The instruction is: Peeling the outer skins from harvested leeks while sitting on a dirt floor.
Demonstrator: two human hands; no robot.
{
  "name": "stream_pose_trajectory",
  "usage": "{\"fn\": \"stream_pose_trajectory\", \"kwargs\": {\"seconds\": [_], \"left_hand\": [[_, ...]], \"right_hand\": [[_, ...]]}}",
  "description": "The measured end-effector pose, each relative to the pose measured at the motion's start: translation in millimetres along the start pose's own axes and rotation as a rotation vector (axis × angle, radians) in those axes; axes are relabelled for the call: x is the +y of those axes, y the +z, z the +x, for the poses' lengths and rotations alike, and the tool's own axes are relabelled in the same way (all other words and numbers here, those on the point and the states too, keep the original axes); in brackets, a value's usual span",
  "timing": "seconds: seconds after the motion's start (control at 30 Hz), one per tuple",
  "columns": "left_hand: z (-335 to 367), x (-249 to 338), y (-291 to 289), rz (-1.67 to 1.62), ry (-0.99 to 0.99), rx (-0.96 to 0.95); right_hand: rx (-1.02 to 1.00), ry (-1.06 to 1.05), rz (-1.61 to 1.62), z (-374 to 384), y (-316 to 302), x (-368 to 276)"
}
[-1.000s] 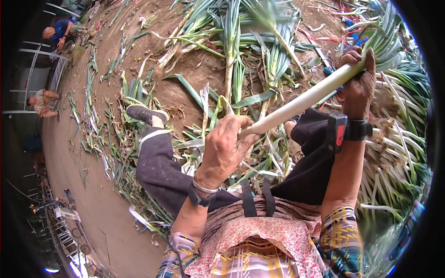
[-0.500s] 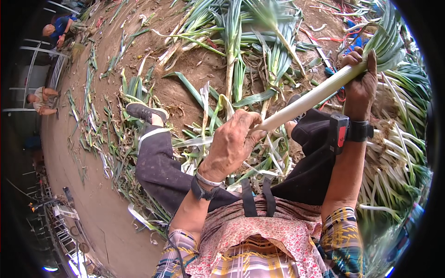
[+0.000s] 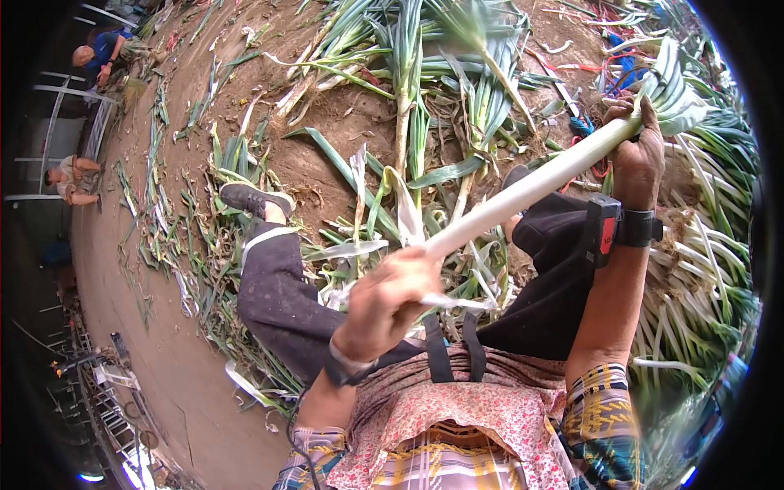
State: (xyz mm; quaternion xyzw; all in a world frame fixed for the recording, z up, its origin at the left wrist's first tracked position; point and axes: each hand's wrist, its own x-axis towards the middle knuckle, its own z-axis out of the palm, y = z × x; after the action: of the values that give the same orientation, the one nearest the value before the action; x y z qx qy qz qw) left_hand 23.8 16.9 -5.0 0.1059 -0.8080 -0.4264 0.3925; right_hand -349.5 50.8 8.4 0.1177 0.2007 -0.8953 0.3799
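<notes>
A thick leek (image 3: pixel 531 188) slants across in front of me, its white shaft low at the left and its green leaves up at the right. My right hand (image 3: pixel 639 159) is wrapped round it just below the green leaves. Blurred by motion, my left hand (image 3: pixel 388 302) is closed at the lower end, which its fingers partly hide. From those fingers a thin pale leaf skin (image 3: pixel 459 302) trails to the right; whether it is still joined to the shaft I cannot tell.
Leeks with dry outer leaves (image 3: pixel 406 106) lie on the soil ahead. At my right is a big pile of clean white leeks (image 3: pixel 694 286). Leaf scraps (image 3: pixel 220 302) litter the ground round my legs. Two other people (image 3: pixel 106 53) are at the far left.
My left hand has moved down and left from the leek's end, and a pale skin strip now shows at its fingers. The leek's lower end has shifted slightly left; my right hand keeps its hold.
</notes>
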Motion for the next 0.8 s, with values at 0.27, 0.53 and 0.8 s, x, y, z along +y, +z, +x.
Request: {"fn": "stream_pose_trajectory", "kwargs": {"seconds": [0.27, 0.53, 0.8], "left_hand": [[-65.8, 29.3, -90.4, -0.091, -0.661, 0.467], [-63.4, 43.7, -29.1, -0.659, -0.813, -0.075], [-166.0, 121.3, -82.8, 0.426, -0.818, 0.138]], "right_hand": [[-0.246, 0.117, -0.075, -3.3, 2.1, 0.8], [-0.309, 0.132, -0.320, 9.3, -10.2, 17.0], [-0.472, -1.612, -1.652, 68.8, -30.1, 31.0]]}}
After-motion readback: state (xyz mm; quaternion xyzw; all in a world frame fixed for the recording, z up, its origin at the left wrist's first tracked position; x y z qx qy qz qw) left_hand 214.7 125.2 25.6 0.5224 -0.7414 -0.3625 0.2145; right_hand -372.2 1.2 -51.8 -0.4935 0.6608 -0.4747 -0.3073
